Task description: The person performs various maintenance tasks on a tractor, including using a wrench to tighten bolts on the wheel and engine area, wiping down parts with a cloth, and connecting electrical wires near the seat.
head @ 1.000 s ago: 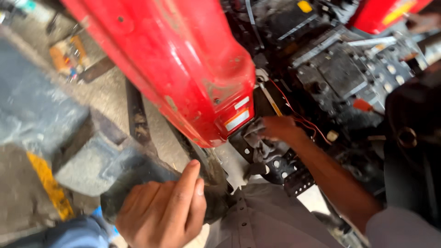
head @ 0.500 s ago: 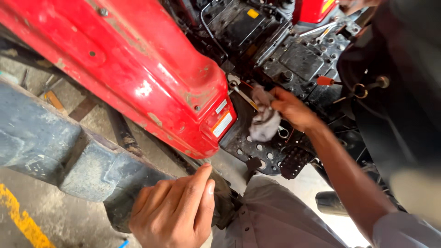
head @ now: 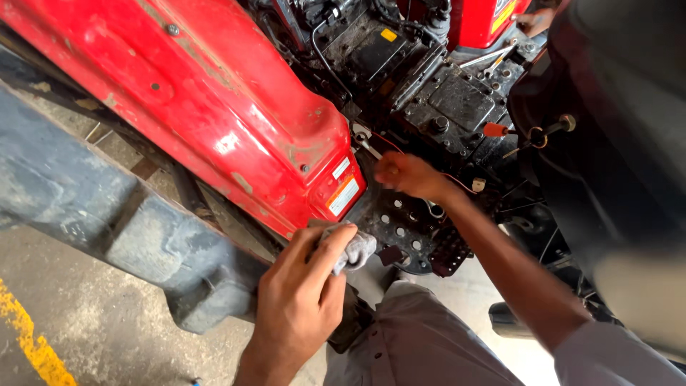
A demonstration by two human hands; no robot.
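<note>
Two bare hands work at a red machine's underside. The left hand (head: 300, 300), low in the middle of the frame, has closed its grip around a grey rag (head: 350, 246), which half a second ago lay under the right hand on the dark perforated footplate (head: 404, 225); the rag now sits bunched between thumb and fingers, just below the red fender (head: 214, 107). The right hand (head: 407, 175), at the frame's centre, has let go of it and reaches toward the greasy engine block (head: 443, 100), fingers curled; whether its grip holds anything I cannot tell. So the cloth has changed hands.
</note>
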